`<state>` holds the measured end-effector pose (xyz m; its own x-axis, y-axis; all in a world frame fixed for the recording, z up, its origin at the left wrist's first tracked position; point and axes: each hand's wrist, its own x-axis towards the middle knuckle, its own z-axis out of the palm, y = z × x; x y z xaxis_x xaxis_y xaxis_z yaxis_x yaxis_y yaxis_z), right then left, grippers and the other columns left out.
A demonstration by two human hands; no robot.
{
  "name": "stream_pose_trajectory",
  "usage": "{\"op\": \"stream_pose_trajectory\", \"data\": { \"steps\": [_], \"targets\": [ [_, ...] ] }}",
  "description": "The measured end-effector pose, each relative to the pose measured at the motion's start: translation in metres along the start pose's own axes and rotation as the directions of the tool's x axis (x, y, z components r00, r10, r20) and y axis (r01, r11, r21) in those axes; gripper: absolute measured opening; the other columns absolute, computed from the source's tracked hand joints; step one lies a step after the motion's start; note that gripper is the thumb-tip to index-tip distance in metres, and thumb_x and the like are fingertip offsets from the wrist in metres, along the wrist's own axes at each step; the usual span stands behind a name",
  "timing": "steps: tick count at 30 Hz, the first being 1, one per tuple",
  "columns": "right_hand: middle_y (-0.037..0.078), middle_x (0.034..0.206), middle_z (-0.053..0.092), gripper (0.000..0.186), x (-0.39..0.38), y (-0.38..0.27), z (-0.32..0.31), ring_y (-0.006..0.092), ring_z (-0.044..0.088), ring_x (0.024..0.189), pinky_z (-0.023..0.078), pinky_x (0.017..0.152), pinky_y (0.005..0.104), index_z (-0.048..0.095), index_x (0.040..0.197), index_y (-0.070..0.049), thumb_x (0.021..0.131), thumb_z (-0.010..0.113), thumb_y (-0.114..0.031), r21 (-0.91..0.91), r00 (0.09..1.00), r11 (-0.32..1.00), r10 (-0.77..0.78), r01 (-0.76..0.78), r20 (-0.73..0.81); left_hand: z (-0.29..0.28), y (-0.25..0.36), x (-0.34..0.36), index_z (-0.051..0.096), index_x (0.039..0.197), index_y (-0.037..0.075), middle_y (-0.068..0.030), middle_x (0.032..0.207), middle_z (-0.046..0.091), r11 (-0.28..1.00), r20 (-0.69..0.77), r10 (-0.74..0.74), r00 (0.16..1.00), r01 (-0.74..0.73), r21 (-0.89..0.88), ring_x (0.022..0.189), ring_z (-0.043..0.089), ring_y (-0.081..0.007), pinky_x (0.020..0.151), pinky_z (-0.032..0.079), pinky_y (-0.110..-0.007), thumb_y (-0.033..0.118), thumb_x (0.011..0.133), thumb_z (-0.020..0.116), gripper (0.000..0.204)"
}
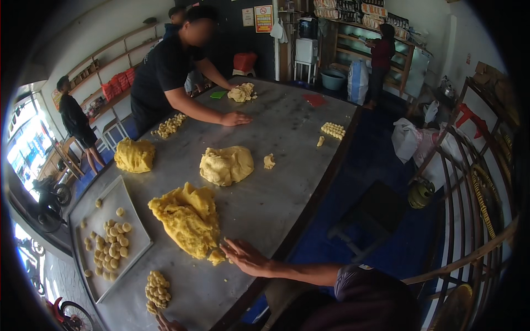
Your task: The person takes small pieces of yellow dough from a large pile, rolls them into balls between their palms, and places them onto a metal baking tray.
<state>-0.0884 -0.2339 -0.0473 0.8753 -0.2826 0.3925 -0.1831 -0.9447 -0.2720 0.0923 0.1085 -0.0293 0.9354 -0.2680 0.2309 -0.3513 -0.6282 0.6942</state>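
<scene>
A large yellow dough mass (187,220) with a torn, rough surface lies on the metal table (265,209) in front of me. My right hand (247,257) is open beside its near end, fingers stretched out toward a small dough crumb (216,257). Whether the fingertips touch the crumb, I cannot tell. At the lower edge, only part of my left hand (167,323) shows, fingers extended beside a heap of small dough balls (158,289). It seems to hold nothing. A paler dough mound (226,165) and another yellow lump (134,155) sit farther off.
On the left lies a metal tray (132,201) with many dough balls. Across the table a co-worker (165,71) leans in, hands near crumbly dough (242,92). Rows of dough pieces (333,130) sit near the right edge. A dark stool (372,212) and rack stand at right.
</scene>
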Motion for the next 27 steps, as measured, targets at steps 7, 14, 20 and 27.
{"op": "stream_pose_trajectory", "data": {
  "steps": [7, 14, 20, 27],
  "targets": [
    [0.017, 0.122, 0.062, 0.038, 0.026, -0.008, -0.014, 0.0339, 0.058, 0.106, 0.048, 0.097, 0.0401, 0.064, 0.127, 0.003, 0.09, 0.057, 0.001, 0.37, 0.998, 0.927, 0.062, -0.069, 0.031, 0.006, 0.079, -0.046, 0.048, 0.137, 0.007, -0.0182, 0.137, 0.049, 0.985, 0.368, 0.142, 0.919, -0.168, 0.039, 0.134, 0.039, -0.0401, 0.112, 0.031, -0.048, 0.038, 0.094, 0.068, 0.057],
    [0.011, 0.093, 0.066, 0.035, 0.039, 0.001, -0.009, 0.0298, 0.061, 0.088, 0.052, 0.082, 0.0405, 0.072, 0.116, -0.002, 0.08, 0.068, -0.001, 0.232, 0.994, 0.966, -0.111, 0.112, -0.019, 0.048, 0.105, 0.012, 0.068, 0.098, 0.004, -0.0169, 0.105, 0.061, 0.741, 0.175, 0.407, 0.896, -0.436, 0.51, 0.103, 0.055, -0.0345, 0.1, 0.038, -0.051, 0.033, 0.096, 0.063, 0.03],
    [0.019, 0.106, 0.063, 0.032, 0.048, 0.002, -0.04, 0.0367, 0.063, 0.099, 0.053, 0.088, 0.042, 0.072, 0.117, 0.001, 0.085, 0.066, 0.0, 0.255, 0.995, 0.967, -0.018, -0.008, 0.097, 0.092, 0.077, 0.035, 0.061, 0.093, 0.005, -0.0163, 0.103, 0.052, 0.741, 0.175, 0.497, 0.85, -0.52, 0.425, 0.105, 0.048, -0.0351, 0.092, 0.035, -0.052, 0.031, 0.091, 0.064, 0.027],
    [0.026, 0.145, 0.05, 0.048, 0.015, 0.003, -0.043, 0.04, 0.054, 0.129, 0.05, 0.104, 0.0409, 0.051, 0.141, 0.005, 0.094, 0.056, 0.003, 0.154, 0.989, 0.987, 0.028, -0.05, 0.146, 0.084, 0.083, 0.025, 0.058, 0.088, 0.009, -0.0107, 0.096, 0.052, 0.652, 0.113, 0.627, 0.771, -0.598, 0.466, 0.095, 0.05, -0.0293, 0.085, 0.035, -0.046, 0.021, 0.084, 0.062, 0.014]
  ]
}}
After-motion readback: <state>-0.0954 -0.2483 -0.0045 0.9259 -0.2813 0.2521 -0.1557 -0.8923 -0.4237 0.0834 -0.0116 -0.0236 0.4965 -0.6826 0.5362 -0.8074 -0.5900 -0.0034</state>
